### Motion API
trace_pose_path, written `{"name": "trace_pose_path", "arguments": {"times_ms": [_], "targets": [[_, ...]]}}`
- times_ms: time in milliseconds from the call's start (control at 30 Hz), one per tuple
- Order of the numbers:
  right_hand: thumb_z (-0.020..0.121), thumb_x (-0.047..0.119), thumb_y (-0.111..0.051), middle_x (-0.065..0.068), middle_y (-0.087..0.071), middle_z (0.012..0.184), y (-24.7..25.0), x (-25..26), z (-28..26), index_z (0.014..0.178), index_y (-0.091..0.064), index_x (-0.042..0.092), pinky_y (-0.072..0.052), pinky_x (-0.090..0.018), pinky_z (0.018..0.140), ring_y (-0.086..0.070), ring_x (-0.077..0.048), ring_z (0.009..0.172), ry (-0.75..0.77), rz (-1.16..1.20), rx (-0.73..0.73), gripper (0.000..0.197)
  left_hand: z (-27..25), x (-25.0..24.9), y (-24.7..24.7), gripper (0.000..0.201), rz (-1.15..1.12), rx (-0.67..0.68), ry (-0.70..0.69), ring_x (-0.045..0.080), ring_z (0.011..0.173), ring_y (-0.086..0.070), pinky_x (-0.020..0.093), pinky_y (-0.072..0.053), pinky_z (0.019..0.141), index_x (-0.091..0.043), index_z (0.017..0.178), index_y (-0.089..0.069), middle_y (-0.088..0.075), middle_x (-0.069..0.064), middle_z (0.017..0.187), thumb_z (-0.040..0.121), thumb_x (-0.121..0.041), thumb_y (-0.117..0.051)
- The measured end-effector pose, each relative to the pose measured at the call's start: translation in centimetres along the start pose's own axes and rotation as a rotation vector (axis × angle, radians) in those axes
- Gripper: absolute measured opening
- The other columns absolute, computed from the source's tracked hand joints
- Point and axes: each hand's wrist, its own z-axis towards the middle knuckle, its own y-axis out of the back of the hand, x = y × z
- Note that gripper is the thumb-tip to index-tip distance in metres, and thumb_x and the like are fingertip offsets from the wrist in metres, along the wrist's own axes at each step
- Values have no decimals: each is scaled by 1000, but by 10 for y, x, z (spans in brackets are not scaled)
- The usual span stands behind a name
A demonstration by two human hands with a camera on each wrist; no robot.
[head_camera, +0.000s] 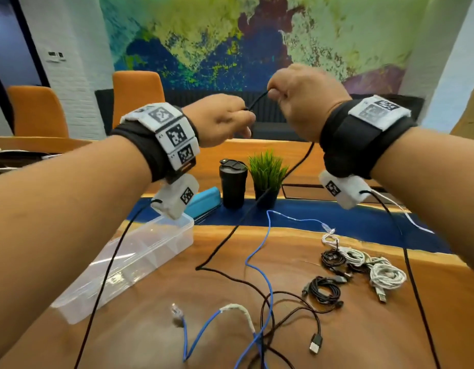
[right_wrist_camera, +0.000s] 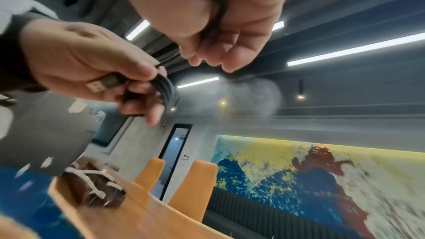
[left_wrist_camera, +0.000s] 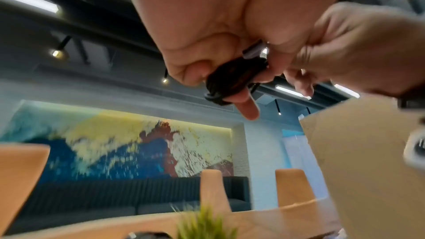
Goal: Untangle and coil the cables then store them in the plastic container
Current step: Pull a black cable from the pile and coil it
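Both hands are raised above the wooden table [head_camera: 363,328], close together. My left hand [head_camera: 239,121] grips a small coil of black cable [left_wrist_camera: 230,81] wound round its fingers, with the cable's USB plug [right_wrist_camera: 98,85] sticking out beside the thumb. My right hand [head_camera: 277,95] pinches the same black cable [head_camera: 257,101] just past the coil; the cable runs through its palm [right_wrist_camera: 218,6] and hangs down to the table [head_camera: 222,243]. The clear plastic container [head_camera: 129,262] lies open on the left, and I cannot see anything in it.
A blue network cable [head_camera: 259,262] and a loose black USB cable [head_camera: 315,344] cross on the table near me. Coiled black [head_camera: 323,288] and white cables [head_camera: 385,272] lie at the right. A black tumbler [head_camera: 233,185], potted plant [head_camera: 267,177] and blue case [head_camera: 203,201] stand behind.
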Motion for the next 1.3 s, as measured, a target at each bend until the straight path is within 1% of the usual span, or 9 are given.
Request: {"name": "trace_pose_path", "arguments": {"times_ms": [133, 267, 400, 533, 767, 933, 1067, 1167, 1300], "targets": [[98, 23, -46, -19, -64, 104, -14, -15, 0, 104, -63, 7, -45, -39, 80, -57, -38, 99, -194, 90, 54, 25, -6, -7, 2, 31, -959, -98, 182, 15, 73, -64, 30, -52, 66, -15, 75, -52, -75, 11, 98, 103, -26, -43], [97, 16, -48, -10, -65, 109, -38, 12, -21, 113, -63, 12, -42, -27, 76, -58, -27, 95, -147, 171, 400, 22, -1, -14, 8, 34, -1412, -105, 177, 9, 75, -64, 29, -34, 60, -23, 75, -49, -75, 2, 104, 104, -38, -39], [98, 26, -48, -5, -63, 97, -29, 35, -29, 95, -58, 16, -43, -31, 72, -58, -27, 90, 16, 117, 540, 14, 8, -14, 2, 22, -828, -294, 141, 3, 81, -68, 23, -43, 64, -17, 91, -54, -73, 4, 109, 104, -31, -45], [97, 17, -48, -1, -63, 96, 10, 30, -14, 102, -63, 18, -44, -32, 76, -57, -23, 90, 115, 0, 426, 16, 6, 4, -14, 30, -76, -126, 42, 25, 80, -61, 44, -48, 76, -19, 78, -45, -60, 9, 84, 103, -35, -46], [99, 19, -45, -10, -63, 91, 10, 1, 3, 100, -63, 12, -48, -39, 76, -57, -31, 87, -97, 85, 147, 20, -11, -16, -18, 29, -808, -15, 195, 13, 64, -50, 28, -31, 56, -17, 76, -52, -69, 6, 89, 102, -25, -43], [97, 20, -50, 3, -59, 95, -26, 18, -24, 108, -63, 17, -41, -25, 76, -57, -19, 93, -144, 277, 383, 17, -11, -19, -7, 29, -1484, -95, 193, 10, 83, -64, 29, -33, 63, -22, 80, -50, -69, 2, 124, 103, -35, -39], [98, 26, -50, 8, -54, 82, -5, 30, -36, 104, -60, 18, -36, -25, 64, -52, -14, 77, 20, 234, 528, 14, -5, -12, -17, 36, -781, -282, 137, 15, 108, -67, 41, -47, 89, -13, 105, -60, -72, 1, 116, 94, -45, -47], [98, 26, -50, 13, -44, 71, 15, 24, -29, 102, -61, 19, -28, -24, 65, -46, -13, 76, 120, 125, 431, 14, -6, -2, -28, 45, -154, -151, 0, 24, 93, -63, 50, -48, 85, -9, 99, -58, -67, 10, 99, 90, -50, -41], [96, 24, -54, 3, -61, 83, 23, 12, -21, 102, -68, 19, -40, -28, 71, -54, -16, 82, 61, 185, 205, 16, -5, -8, -29, 43, -141, -60, 66, 25, 83, -58, 43, -46, 76, -7, 92, -57, -62, 10, 87, 91, -49, -51]]}}
